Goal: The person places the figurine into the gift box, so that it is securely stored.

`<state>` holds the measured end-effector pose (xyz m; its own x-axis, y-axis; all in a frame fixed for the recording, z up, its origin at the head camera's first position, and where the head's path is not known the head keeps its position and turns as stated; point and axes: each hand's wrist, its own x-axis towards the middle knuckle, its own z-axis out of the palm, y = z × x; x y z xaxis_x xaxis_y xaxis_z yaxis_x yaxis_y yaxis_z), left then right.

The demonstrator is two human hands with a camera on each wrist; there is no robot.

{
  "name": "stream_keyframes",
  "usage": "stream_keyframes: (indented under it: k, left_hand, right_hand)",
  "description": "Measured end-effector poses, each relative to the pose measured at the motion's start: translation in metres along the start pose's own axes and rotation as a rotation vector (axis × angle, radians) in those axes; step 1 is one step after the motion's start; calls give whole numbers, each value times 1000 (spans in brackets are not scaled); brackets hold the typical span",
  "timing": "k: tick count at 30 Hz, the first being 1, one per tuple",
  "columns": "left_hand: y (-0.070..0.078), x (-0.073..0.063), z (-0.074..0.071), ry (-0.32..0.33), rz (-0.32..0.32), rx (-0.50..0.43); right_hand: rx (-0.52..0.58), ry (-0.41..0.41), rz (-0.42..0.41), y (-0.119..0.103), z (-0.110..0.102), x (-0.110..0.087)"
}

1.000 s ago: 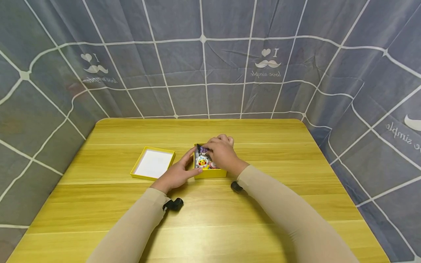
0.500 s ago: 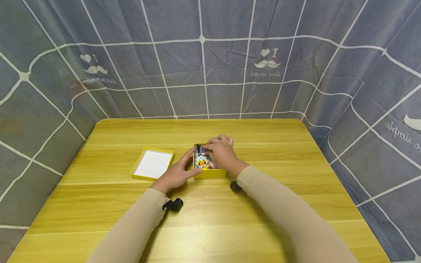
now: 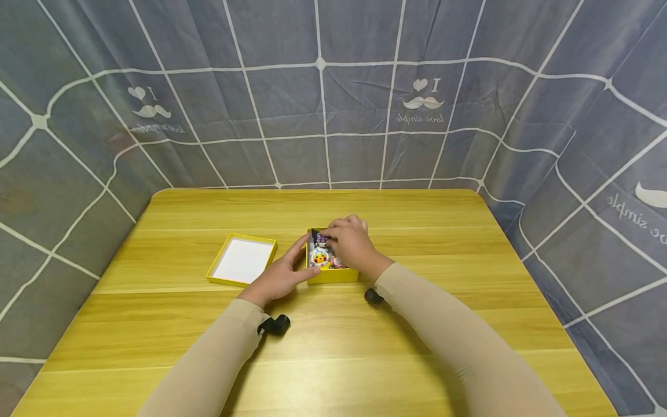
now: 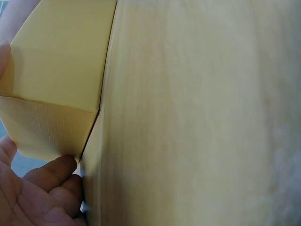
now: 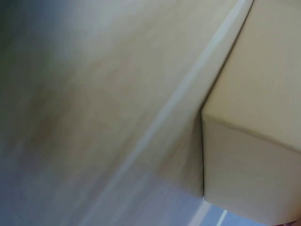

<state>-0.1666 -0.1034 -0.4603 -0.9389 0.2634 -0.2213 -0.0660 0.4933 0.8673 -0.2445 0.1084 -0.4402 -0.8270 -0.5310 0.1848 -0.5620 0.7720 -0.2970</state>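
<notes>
A yellow box [image 3: 333, 277] stands open-topped near the middle of the table, with small figurines inside. My left hand [image 3: 278, 277] holds the box's left side, thumb at the front wall and a fingertip near the far left corner. In the left wrist view, curled fingers [image 4: 54, 176] lie against the wall of the box [image 4: 61, 61]. My right hand [image 3: 355, 246] reaches in over the right part and pinches a black-and-purple figurine [image 3: 321, 240]. Nearer the front lie a white-and-yellow figurine [image 3: 320, 258] and a pink one [image 3: 337, 263]. The right hand covers the rest of the contents.
A yellow lid [image 3: 241, 260] with a white inside lies upturned to the left of the box. All of this is on a wooden table [image 3: 333, 359]. A grey curtain [image 3: 359, 104] with white lines hangs behind the table and along both sides.
The right hand's knuckles have shifted very slightly to the left, its fingertips still at the black-and-purple figurine. The left hand, box and lid stay in place.
</notes>
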Motion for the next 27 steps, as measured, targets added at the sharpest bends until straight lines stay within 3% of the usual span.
stream_keyframes:
  k: [12,27]
  left_hand:
    - [-1,1,0,7,-4,1]
    - [2,-1,-1,0,1,22]
  right_hand:
    - [54,-5,-23,3,2,3]
    - [94,-19,20,1,1,5]
